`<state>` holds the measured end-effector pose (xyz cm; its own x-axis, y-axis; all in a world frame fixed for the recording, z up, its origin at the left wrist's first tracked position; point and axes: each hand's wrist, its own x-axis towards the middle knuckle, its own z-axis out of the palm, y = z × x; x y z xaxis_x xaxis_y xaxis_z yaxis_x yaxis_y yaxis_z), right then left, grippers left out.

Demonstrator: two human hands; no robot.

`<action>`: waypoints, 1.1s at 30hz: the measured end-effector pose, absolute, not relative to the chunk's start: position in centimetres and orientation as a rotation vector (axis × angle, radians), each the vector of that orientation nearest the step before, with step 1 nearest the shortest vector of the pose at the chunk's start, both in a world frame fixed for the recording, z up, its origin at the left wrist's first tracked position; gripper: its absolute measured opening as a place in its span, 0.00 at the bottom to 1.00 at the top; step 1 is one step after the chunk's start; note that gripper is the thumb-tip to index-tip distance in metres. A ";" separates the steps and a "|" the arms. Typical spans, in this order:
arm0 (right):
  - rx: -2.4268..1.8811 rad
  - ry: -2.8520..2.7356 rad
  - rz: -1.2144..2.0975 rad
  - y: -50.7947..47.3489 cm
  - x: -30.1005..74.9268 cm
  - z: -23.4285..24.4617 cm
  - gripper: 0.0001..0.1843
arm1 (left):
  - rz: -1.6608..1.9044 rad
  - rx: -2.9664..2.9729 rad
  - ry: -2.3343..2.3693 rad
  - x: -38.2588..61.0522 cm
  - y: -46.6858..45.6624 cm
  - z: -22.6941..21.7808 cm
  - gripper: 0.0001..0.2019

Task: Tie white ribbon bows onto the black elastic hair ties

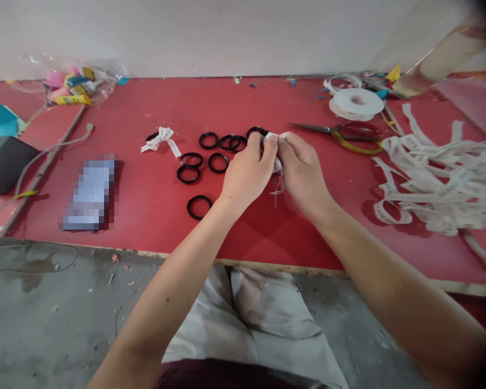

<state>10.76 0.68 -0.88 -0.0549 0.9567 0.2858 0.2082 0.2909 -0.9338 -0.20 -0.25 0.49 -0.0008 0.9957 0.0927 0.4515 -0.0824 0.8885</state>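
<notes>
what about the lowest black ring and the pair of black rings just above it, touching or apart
Apart: the head view shows a strip of red tabletop between the lowest black ring and the pair.

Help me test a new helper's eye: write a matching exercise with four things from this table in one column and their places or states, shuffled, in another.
Things:
1. scissors
2. white spool
3. ribbon bow
4. ribbon strip

Places and states:
A. touching a black ring
B. held between left hand and right hand
C. red and yellow handles
D. lying flat, round

Pairs: 1-C, 2-D, 3-A, 4-B
</notes>
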 end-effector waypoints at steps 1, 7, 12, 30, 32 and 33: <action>-1.130 -1.505 0.894 0.7 10.7 -0.9 0.17 | 1.038 1.611 1.521 -0.2 -0.2 0.5 0.11; -1.137 -1.505 0.894 0.6 10.7 -0.8 0.18 | 1.017 1.610 1.540 -0.2 -0.2 0.4 0.11; -1.147 -1.504 0.896 0.6 10.7 -0.8 0.18 | 1.005 1.628 1.553 -0.2 -0.3 0.5 0.11; -1.121 -1.515 0.925 1.0 10.8 -1.2 0.19 | 0.991 1.631 1.550 -0.4 -0.3 0.5 0.12; -1.118 -1.519 0.926 1.0 10.8 -1.2 0.18 | 0.990 1.631 1.558 -0.5 -0.3 0.4 0.12; -1.118 -1.523 0.925 1.0 10.8 -1.2 0.18 | 0.992 1.635 1.563 -0.5 -0.3 0.3 0.12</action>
<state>10.81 1.00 -1.16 -0.0822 0.9589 0.2714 0.2016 0.2827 -0.9378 -0.48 -0.26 0.31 -0.0013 0.9967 0.0806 0.4969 -0.0693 0.8650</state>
